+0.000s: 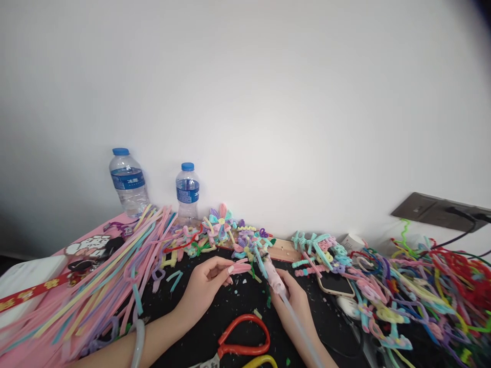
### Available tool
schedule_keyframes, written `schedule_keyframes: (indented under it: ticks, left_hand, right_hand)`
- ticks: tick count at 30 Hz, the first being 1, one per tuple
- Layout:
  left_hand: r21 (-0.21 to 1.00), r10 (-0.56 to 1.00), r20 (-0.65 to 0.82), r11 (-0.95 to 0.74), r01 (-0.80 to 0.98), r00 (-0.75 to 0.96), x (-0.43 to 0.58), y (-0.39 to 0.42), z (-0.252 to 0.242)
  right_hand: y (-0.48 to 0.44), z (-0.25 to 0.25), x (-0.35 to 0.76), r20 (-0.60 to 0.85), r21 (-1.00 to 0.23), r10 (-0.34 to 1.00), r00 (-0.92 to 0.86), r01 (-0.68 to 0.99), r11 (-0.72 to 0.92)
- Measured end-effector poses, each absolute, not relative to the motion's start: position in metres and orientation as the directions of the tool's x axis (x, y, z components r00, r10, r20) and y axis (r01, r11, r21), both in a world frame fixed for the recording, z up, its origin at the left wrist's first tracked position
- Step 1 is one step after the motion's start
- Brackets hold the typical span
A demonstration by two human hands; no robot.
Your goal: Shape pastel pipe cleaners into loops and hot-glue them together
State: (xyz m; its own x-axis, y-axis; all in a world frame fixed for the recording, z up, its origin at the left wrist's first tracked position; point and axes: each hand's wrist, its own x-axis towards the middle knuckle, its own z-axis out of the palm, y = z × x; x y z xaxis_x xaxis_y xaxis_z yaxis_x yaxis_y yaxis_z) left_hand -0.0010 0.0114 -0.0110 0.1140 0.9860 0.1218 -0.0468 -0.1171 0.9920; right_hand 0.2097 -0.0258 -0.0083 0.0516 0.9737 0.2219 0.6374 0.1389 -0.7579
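Note:
My left hand (210,283) pinches a short folded pink pipe cleaner (241,267) between thumb and fingers. In my right hand (293,301) is a pale pink hot glue gun (273,276), its nozzle pointing away from me toward the back. A long translucent glue stick (301,329) sticks out of the gun's rear. A blue pipe cleaner piece (260,261) shows beside the nozzle; whether it touches the gun I cannot tell. The two hands are apart, above a black work surface (230,301). Red-handled scissors (245,335) lie between my forearms.
Long pastel pipe cleaners (115,271) spread across the left. A pipe cleaner flower (221,221) stands at the back near two water bottles (128,179). To the right lie a phone (336,284) and a tangle of colourful pipe cleaners (433,286). A white wall (268,112) rises behind.

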Motion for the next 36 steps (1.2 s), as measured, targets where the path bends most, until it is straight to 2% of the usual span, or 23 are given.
schedule_keyframes:
  ticks: [4, 8, 16, 36]
  left_hand:
    - [0.993, 0.986, 0.119, -0.117, -0.023, 0.116, -0.0013, 0.0106, -0.0106]
    - [0.993, 0.986, 0.122, -0.122, -0.011, 0.113, -0.0016, 0.0086, -0.0115]
    - [0.992, 0.987, 0.123, -0.124, -0.003, 0.102, -0.0016, 0.0084, -0.0134]
    - [0.992, 0.981, 0.125, -0.126, -0.003, 0.147, -0.001, 0.0075, -0.0113]
  right_hand:
    - [-0.0281, -0.0094, 0.2066, 0.277, -0.808, 0.96, 0.03, 0.549, 0.216]
    - [-0.0273, -0.0122, 0.2062, 0.334, -0.807, 0.942, 0.002, 0.517, 0.285]
    - [-0.0297, -0.0123, 0.2075, 0.355, -0.733, 0.932, -0.076, 0.595, 0.328]
    - [-0.0319, -0.0054, 0.2037, 0.359, -0.657, 0.93, -0.081, 0.685, 0.314]
